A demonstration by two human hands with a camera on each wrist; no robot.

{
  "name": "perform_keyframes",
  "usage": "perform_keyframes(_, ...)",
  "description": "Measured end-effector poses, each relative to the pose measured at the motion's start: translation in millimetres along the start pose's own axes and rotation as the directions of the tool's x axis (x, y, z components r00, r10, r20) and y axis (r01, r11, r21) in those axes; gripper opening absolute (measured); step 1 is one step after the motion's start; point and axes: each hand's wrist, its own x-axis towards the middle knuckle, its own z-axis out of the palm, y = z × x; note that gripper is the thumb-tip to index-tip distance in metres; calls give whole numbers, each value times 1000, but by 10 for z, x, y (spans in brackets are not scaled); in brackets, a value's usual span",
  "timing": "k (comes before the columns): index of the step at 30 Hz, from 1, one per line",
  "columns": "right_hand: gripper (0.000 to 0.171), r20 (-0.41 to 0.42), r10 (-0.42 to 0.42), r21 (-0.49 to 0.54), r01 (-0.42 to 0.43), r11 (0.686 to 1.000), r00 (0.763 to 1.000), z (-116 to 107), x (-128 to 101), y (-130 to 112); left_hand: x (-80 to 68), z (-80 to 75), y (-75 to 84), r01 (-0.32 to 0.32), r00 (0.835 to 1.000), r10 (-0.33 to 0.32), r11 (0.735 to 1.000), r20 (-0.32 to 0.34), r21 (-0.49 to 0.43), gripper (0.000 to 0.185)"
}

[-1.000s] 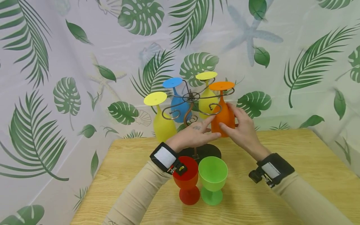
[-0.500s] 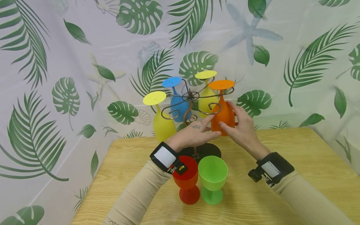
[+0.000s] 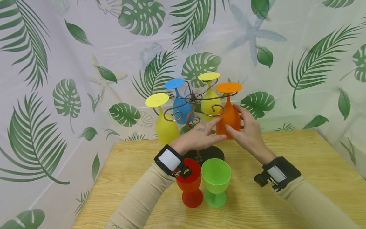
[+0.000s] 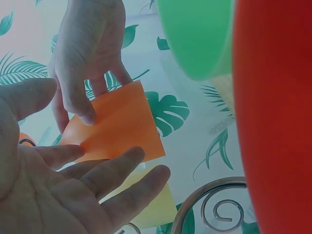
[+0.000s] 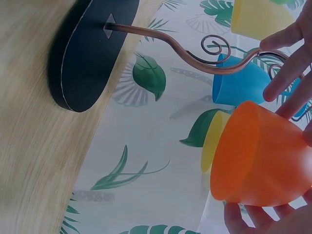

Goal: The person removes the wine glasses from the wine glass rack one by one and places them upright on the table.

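An orange plastic goblet (image 3: 228, 122) hangs upside down, its stem at a curled wire arm of the metal rack (image 3: 194, 98). My right hand (image 3: 248, 133) grips its bowl, thumb on the near side and fingers behind. From the left, my left hand (image 3: 198, 136) reaches in with its fingers extended, and in the left wrist view the index fingertip touches the orange bowl (image 4: 114, 126). Two yellow goblets, one at the left (image 3: 166, 127) and one at the back (image 3: 210, 101), hang inverted with a blue goblet (image 3: 183, 109).
Upright on the wooden table (image 3: 263, 203) stand a red goblet (image 3: 192, 197) and a green goblet (image 3: 215, 178), side by side in front of the rack's black round base (image 3: 213, 154). A leaf-patterned sheet (image 3: 300, 63) covers the walls behind.
The orange goblet has shifted slightly to the right, its foot now farther out along the wire arm. Both hands have moved a little with it.
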Motion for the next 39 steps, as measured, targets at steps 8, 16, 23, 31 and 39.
perform_keyframes(8,69,-9,11,25,-11,1000,1000,-9,-4,7,-11,4,3,2,1000,-2,1000,-6,21,75)
perform_keyframes(16,68,-22,-38,26,38,999,999,-11,15,10,-46,0,17,21,1000,-20,1000,-22,12,75)
perform_keyframes(23,68,6,-54,25,54,998,999,4,31,0,-75,-11,3,29,999,-29,1000,-23,8,75)
perform_keyframes(31,69,18,-30,23,30,999,999,63,66,11,-81,-19,-18,40,999,-40,999,-27,3,78)
perform_keyframes(39,67,18,-20,34,19,999,1000,143,106,-9,-80,-27,-44,10,999,-11,1000,-43,-20,80)
